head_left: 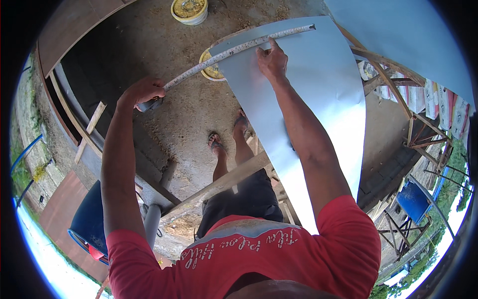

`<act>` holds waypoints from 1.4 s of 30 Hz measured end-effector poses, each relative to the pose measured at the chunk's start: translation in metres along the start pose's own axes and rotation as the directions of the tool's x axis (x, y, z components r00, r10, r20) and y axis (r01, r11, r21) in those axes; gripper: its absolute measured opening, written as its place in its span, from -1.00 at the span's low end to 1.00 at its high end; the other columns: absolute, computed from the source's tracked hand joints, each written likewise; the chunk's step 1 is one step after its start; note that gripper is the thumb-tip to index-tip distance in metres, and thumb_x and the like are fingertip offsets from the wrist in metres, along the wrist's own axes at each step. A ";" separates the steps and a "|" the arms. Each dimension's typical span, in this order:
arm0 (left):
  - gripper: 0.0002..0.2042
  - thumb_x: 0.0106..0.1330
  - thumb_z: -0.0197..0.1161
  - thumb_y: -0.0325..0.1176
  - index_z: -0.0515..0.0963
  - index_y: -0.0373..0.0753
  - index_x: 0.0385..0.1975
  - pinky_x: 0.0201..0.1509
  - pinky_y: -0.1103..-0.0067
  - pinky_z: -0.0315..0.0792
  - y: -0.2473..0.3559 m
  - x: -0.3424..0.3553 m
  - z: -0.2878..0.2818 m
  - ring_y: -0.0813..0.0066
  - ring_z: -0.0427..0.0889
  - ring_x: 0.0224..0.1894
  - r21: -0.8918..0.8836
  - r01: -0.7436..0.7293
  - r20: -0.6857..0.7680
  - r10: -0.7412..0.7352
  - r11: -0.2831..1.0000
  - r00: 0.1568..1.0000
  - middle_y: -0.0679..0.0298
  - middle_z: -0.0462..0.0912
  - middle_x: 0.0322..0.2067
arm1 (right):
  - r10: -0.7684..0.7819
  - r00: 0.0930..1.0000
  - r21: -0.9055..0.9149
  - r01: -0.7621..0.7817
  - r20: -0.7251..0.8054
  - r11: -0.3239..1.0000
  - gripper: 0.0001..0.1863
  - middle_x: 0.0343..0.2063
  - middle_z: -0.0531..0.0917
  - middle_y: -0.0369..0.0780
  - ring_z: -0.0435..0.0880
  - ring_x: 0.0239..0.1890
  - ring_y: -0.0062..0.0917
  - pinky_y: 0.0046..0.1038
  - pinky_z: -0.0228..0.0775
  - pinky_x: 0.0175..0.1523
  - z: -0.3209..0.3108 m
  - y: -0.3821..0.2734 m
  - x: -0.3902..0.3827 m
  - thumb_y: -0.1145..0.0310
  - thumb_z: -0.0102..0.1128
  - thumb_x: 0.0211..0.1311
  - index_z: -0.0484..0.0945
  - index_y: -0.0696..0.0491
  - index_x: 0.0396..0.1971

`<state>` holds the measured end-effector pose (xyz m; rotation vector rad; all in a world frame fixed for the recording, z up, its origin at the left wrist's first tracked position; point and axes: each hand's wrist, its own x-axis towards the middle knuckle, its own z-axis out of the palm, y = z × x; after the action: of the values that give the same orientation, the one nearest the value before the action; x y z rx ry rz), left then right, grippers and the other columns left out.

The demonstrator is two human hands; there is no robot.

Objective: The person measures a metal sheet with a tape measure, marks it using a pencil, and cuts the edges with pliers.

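My left hand (pixel 143 91) is closed around a dark tape measure case (pixel 148 104). Its pale blade (pixel 238 49) stretches up and rightward across a smooth silver metal sheet (pixel 323 74), ending near that sheet's top edge. My right hand (pixel 272 62) is over the sheet just below the blade, index finger extended to touch it and thumb apart. The sheet lies at a slant beside a wooden beam (pixel 209 184) that crosses in front of my legs.
Pale buckets (pixel 189 10) (pixel 214 70) stand on the dirty concrete floor. Timber bracing (pixel 393 74), a second sheet (pixel 408 35) and stacked bags (pixel 443 109) are at the right. A blue drum (pixel 89 224) is lower left, near boards (pixel 89 129); my sandalled feet (pixel 216 142) are below.
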<state>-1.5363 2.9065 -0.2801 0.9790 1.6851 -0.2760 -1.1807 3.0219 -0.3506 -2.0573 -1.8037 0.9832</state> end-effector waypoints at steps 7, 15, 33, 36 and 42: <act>-0.73 -0.02 0.27 -0.30 0.63 -0.23 -0.30 -0.28 0.56 0.38 -0.045 -0.013 -0.003 0.59 0.50 -0.41 -0.066 0.015 0.037 -0.013 0.998 0.999 0.38 0.57 -0.50 | -0.073 0.994 -0.161 0.085 0.080 0.983 -0.30 -0.20 0.65 -0.03 0.65 -0.09 -0.19 -0.21 0.48 0.01 0.016 -0.002 -0.003 0.04 0.17 0.20 0.29 0.07 0.28; -0.77 -0.05 0.26 -0.31 0.63 -0.21 -0.37 -0.33 0.57 0.35 -0.066 -0.023 -0.006 0.62 0.48 -0.46 -0.053 -0.020 -0.011 0.019 0.998 1.000 0.41 0.54 -0.57 | -0.132 0.985 -0.234 0.156 0.115 0.960 -0.28 -0.12 0.61 0.06 0.62 -0.05 -0.11 -0.15 0.47 0.04 0.024 0.000 -0.004 0.00 0.18 0.21 0.28 0.09 0.29; -0.61 -0.05 0.26 -0.18 0.63 -0.13 -0.17 -0.36 0.36 0.52 -0.065 -0.005 -0.003 0.45 0.59 -0.34 0.025 0.007 0.026 -0.008 1.000 1.000 0.29 0.61 -0.41 | -0.104 0.993 -0.245 0.114 0.055 0.963 -0.16 -0.04 0.59 0.04 0.60 0.00 -0.13 -0.19 0.47 0.06 0.033 0.003 -0.004 -0.03 0.21 0.16 0.19 0.16 0.32; -0.74 -0.07 0.25 -0.26 0.62 -0.20 -0.35 -0.34 0.56 0.35 -0.052 -0.011 0.001 0.59 0.49 -0.46 -0.032 0.014 -0.023 -0.015 0.999 1.000 0.39 0.55 -0.55 | -0.109 0.993 -0.240 0.115 0.040 0.964 -0.15 -0.03 0.58 0.04 0.60 0.01 -0.12 -0.18 0.47 0.07 0.034 0.007 -0.002 -0.02 0.22 0.16 0.16 0.17 0.33; -0.61 -0.06 0.25 -0.17 0.63 -0.07 -0.16 -0.41 0.36 0.54 -0.058 -0.009 -0.002 0.42 0.59 -0.35 0.032 0.025 -0.010 -0.025 0.999 1.000 0.30 0.62 -0.38 | -0.108 0.993 -0.227 0.116 0.046 0.967 -0.13 -0.03 0.57 0.06 0.59 0.01 -0.10 -0.17 0.45 0.09 0.037 0.006 -0.002 -0.01 0.22 0.15 0.13 0.18 0.33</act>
<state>-1.5788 2.8673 -0.2877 0.9850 1.7073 -0.3159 -1.1992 3.0092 -0.3808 -2.0482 -2.1141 0.8163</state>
